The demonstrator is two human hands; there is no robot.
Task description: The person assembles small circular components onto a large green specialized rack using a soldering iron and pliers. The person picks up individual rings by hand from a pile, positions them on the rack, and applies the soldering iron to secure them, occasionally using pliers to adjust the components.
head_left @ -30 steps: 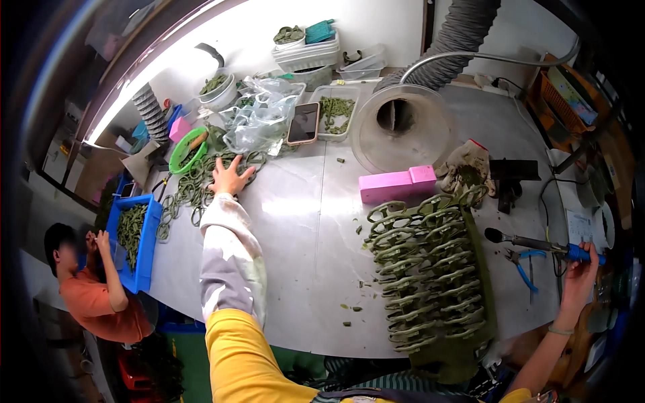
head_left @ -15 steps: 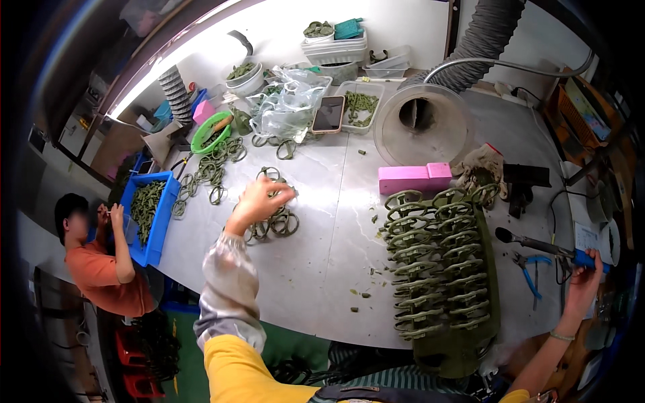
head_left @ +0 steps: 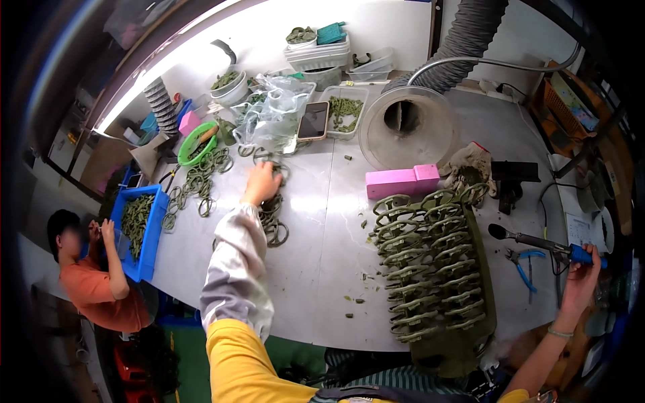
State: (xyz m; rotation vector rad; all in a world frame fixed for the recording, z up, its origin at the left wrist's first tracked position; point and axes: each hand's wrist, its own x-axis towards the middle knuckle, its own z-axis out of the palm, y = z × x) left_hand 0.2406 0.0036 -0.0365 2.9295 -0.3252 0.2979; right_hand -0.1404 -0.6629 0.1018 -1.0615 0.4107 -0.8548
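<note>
Two hands: left hand (head_left: 261,183) on green rings (head_left: 272,218), right hand (head_left: 582,277) gripping soldering iron (head_left: 537,242)

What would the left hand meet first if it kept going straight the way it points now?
Probably the crumpled clear plastic bag, just beyond the left hand. A few green rings lie on the table between them, so it might brush those first; depth is unclear.

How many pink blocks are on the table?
2. One long pink block lies mid-table beside the round hood; a smaller pink one sits at the far left by the green bowl. Clutter may hide more.
</note>
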